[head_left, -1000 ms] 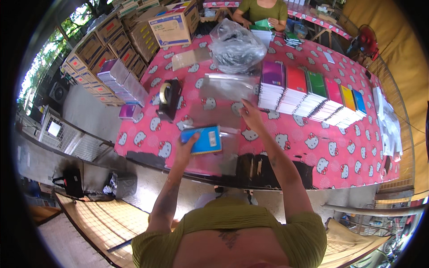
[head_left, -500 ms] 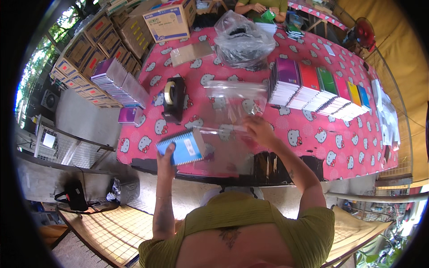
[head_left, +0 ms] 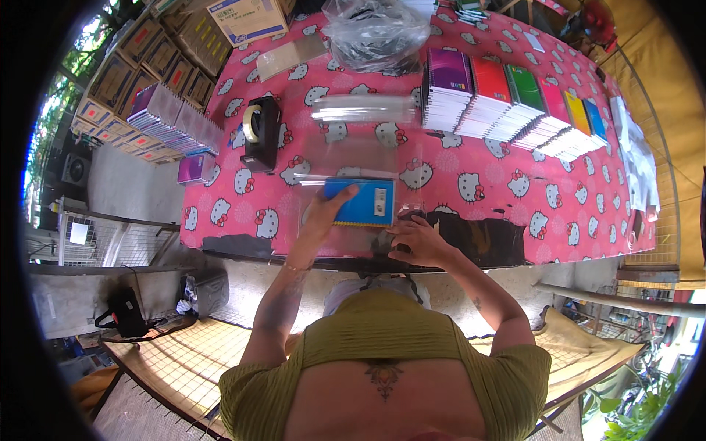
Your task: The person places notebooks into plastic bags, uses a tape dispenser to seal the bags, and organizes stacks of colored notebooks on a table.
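My left hand (head_left: 323,217) grips a blue spiral notebook (head_left: 362,203) at its left end, over the near edge of the pink patterned table (head_left: 471,184). A clear plastic sleeve (head_left: 346,158) lies around and behind the notebook. My right hand (head_left: 415,239) holds the sleeve's near edge just right of the notebook, fingers curled. A stack of clear sleeves (head_left: 364,108) lies farther back on the table.
A black tape dispenser (head_left: 259,132) stands to the left. A row of coloured notebook stacks (head_left: 515,99) runs along the right. A clear plastic bag (head_left: 376,29) and cardboard boxes (head_left: 246,18) sit at the back. More notebooks (head_left: 173,121) stand at the left edge.
The blue notebook has moved right and into the clear sleeve. My right hand has dropped from the sleeve stack to the sleeve's near edge by the notebook.
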A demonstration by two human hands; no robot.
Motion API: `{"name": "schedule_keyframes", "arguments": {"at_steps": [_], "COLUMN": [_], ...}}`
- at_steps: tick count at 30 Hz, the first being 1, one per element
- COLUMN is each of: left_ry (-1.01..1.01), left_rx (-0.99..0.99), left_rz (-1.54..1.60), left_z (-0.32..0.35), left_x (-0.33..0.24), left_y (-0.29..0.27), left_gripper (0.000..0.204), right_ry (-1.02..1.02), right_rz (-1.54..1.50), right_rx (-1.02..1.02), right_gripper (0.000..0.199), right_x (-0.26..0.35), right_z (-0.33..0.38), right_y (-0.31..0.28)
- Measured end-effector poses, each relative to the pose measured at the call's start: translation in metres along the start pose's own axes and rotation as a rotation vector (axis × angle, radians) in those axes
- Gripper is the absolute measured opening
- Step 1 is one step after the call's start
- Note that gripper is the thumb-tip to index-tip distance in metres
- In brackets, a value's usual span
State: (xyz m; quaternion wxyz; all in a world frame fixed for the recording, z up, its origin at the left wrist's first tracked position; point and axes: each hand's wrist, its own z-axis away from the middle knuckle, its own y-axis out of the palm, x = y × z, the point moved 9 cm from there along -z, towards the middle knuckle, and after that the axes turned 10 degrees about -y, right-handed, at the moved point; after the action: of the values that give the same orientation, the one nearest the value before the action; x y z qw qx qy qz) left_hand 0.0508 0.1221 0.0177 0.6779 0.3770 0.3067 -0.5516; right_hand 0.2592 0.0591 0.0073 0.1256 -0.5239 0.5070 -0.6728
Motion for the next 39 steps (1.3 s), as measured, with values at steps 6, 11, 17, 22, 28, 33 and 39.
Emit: {"name": "schedule_keyframes", "arguments": {"at_steps": [6, 11, 17, 22, 28, 33, 39], "left_ry": [-0.044, -0.041, 0.151, 0.268, 0.041, 0.084, 0.406], "left_rx": [0.002, 0.007, -0.228, -0.32, -0.086, -0.107, 0.256], "left_rz": [-0.278, -0.347, -1.005, -0.832, -0.393, -0.393, -0.761], "left_z": [-0.044, -0.051, -0.042, -0.04, -0.05, -0.049, 0.006], "left_x": [0.037, 0.034, -0.001, 0.002, 0.031, 0.035, 0.02], "left_y": [0.021, 0.036, 0.037, 0.012, -0.006, -0.015, -0.013], "left_gripper": [0.051, 0.06, 0.075, 0.072, 0.053, 0.054, 0.033], "right_ry": [0.017, 0.013, 0.362, 0.675, 0.696, 0.696, 0.365], "right_rz": [-0.002, -0.047, -0.476, -1.09, -0.999, -1.005, -0.276], "right_rx": [-0.044, -0.065, -0.392, -0.755, -0.777, -0.803, -0.7], "right_gripper": [0.033, 0.033, 0.026, 0.04, 0.044, 0.042, 0.031], "right_x": [0.005, 0.004, -0.052, -0.082, -0.082, -0.077, -0.034], "right_z": [0.029, 0.04, 0.047, 0.024, 0.022, 0.023, 0.038], "right_y": [0.008, 0.009, -0.005, 0.004, 0.007, 0.009, -0.015]}}
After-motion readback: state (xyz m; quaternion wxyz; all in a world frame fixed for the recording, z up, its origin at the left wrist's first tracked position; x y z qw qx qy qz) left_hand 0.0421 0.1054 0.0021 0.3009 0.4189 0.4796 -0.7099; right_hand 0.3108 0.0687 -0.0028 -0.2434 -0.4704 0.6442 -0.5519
